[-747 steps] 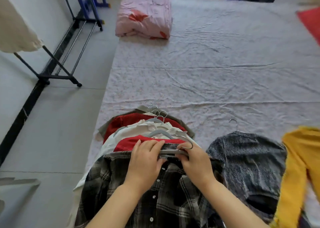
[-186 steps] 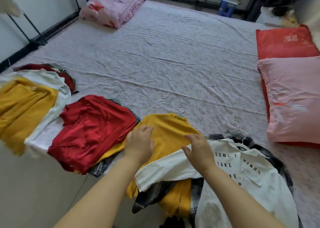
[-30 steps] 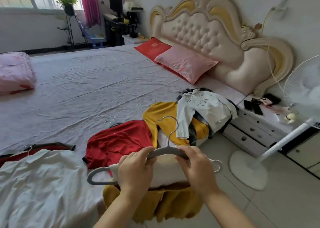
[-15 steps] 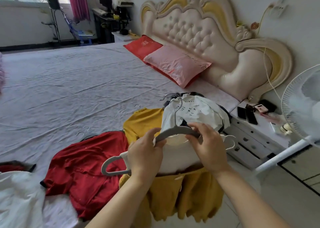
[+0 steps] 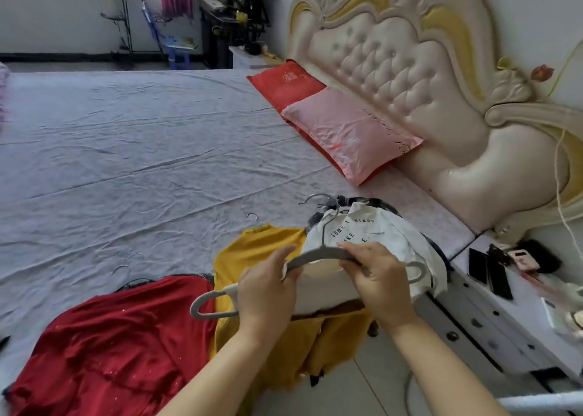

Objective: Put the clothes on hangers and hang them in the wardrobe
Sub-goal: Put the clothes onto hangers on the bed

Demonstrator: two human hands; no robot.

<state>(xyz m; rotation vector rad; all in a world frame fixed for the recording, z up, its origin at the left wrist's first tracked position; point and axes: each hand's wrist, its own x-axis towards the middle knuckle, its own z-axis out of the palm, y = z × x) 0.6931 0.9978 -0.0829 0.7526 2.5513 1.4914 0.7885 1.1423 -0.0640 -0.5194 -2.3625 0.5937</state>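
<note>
- I am watching the left grip (image 5: 268, 286) curling round the grey hanger (image 5: 315, 254) and pinching the white top (image 5: 325, 292) against it.
- The right grip (image 5: 378, 283) is pinching the hanger's middle, right by the hook.
- The white top is hanging on the hanger, held up at the edge of the bed (image 5: 142, 150), just above a yellow top (image 5: 252, 251).
- A red top (image 5: 120, 330) is lying on the bed to the left.

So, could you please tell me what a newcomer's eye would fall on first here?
In the near middle, the left hand and right hand grip a grey hanger carrying a white garment. A red garment lies on the bed at lower left; an ornate cream headboard fills the upper right.
</note>
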